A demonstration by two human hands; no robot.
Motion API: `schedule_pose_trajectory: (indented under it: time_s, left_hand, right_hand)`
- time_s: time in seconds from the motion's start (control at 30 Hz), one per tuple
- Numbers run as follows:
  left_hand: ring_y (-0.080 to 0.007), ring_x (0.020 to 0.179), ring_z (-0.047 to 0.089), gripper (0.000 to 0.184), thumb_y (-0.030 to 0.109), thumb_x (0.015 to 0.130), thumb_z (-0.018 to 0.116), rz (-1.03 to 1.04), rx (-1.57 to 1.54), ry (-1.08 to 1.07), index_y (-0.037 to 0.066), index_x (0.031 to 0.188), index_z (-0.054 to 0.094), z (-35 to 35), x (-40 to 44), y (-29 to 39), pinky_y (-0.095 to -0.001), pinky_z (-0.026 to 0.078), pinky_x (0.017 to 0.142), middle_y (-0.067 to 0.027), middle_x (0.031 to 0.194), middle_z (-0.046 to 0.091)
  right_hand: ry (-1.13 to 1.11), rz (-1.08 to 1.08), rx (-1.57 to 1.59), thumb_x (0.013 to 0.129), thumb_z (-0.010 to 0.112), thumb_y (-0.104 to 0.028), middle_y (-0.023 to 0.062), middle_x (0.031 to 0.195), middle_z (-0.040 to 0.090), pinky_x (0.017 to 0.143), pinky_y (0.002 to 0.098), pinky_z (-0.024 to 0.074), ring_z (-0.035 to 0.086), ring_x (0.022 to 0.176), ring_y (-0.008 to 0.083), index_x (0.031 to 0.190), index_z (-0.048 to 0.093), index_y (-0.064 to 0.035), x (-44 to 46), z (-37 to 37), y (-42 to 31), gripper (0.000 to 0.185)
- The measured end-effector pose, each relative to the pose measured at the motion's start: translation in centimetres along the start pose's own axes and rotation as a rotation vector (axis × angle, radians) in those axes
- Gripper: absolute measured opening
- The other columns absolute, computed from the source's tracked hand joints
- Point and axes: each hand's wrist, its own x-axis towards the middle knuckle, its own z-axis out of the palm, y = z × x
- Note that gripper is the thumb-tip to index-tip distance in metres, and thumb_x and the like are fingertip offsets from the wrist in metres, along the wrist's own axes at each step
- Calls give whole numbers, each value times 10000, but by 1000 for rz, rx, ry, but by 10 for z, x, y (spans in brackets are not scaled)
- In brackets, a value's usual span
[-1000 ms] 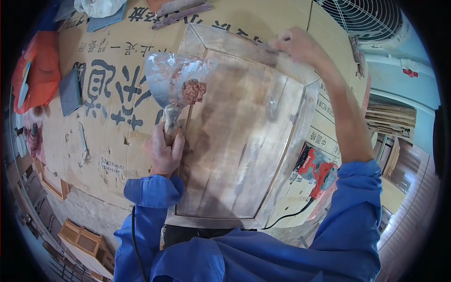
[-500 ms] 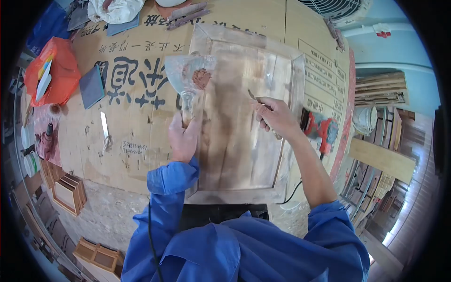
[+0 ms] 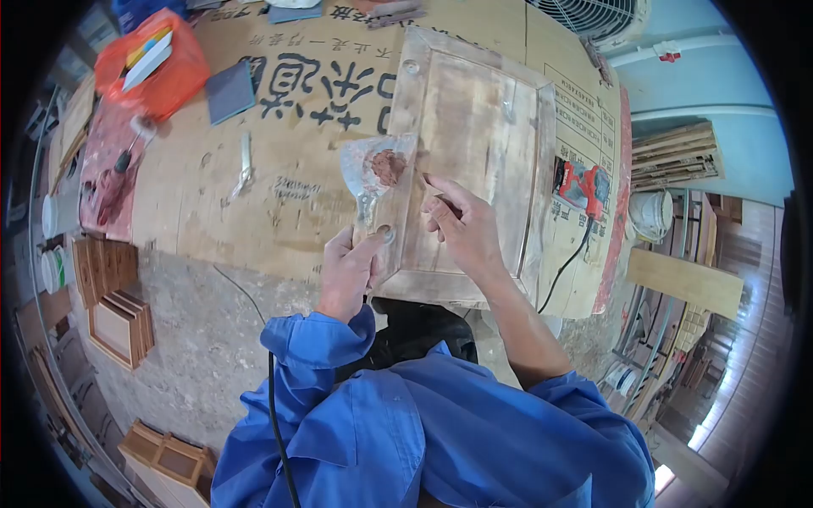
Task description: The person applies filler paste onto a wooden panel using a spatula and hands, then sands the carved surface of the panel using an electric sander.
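Observation:
My left hand (image 3: 347, 278) is closed around the handle of a wide putty knife (image 3: 352, 162). A lump of reddish-brown putty (image 3: 388, 168) sits on its blade, which is held over the left edge of a wooden cabinet door (image 3: 474, 118). My right hand (image 3: 466, 233) grips a thin, small spatula (image 3: 422, 177), largely hidden by the fingers. The tip is close to the right side of the wide blade; whether they touch I cannot tell. The door lies flat, its framed panel worn and patchy, with a round hole (image 3: 386, 234) near my left hand.
Cardboard (image 3: 186, 186) covers the bench. A red power sander (image 3: 584, 188) with a black cord lies right of the door. To the left are an orange plastic bag (image 3: 161, 80), a grey-blue sanding pad (image 3: 230, 93), a light-coloured blade (image 3: 246, 161) and a power tool (image 3: 110, 190).
My right hand has moved left and inward, from over the door's panel to beside the putty-loaded blade. The view has shifted, so the bench and door appear higher.

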Motion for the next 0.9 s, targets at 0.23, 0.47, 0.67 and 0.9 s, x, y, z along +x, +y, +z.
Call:
schedule_pose_trajectory:
  time_s: [0.23, 0.47, 0.67, 0.9]
  left_hand:
    - [-97, 421, 372, 102, 115, 939, 622, 54, -12, 56, 20, 910, 602, -15, -62, -28, -240, 257, 390, -34, 592, 513]
    - [-86, 412, 359, 103, 120, 938, 618, 79, -59, 101, 24, 905, 600, -27, -109, -48, -233, 234, 370, -28, 576, 505]
    - [-84, 407, 363, 106, 123, 939, 618, 34, -159, 86, 22, 912, 602, -51, -137, -49, -232, 232, 359, -30, 580, 522]
    - [-87, 410, 366, 106, 121, 942, 612, 51, -290, 35, 22, 907, 601, -115, -148, -35, -228, 238, 360, -33, 584, 528]
  right_hand:
    - [-27, -355, -284, 993, 641, -98, 93, 978, 721, 702, 292, 491, 589, 737, 162, 1348, 673, -23, -60, 36, 42, 364]
    - [-22, -428, -366, 957, 689, -121, 79, 964, 697, 707, 310, 487, 588, 757, 196, 1336, 699, -80, -99, 49, 42, 382]
    - [26, -681, -504, 948, 714, -102, 78, 1011, 699, 715, 302, 484, 606, 791, 196, 1330, 710, -94, -104, 73, 53, 382]
    - [61, -786, -738, 949, 703, -90, 73, 1017, 699, 702, 295, 479, 610, 797, 193, 1299, 723, -70, -106, 132, 66, 351]
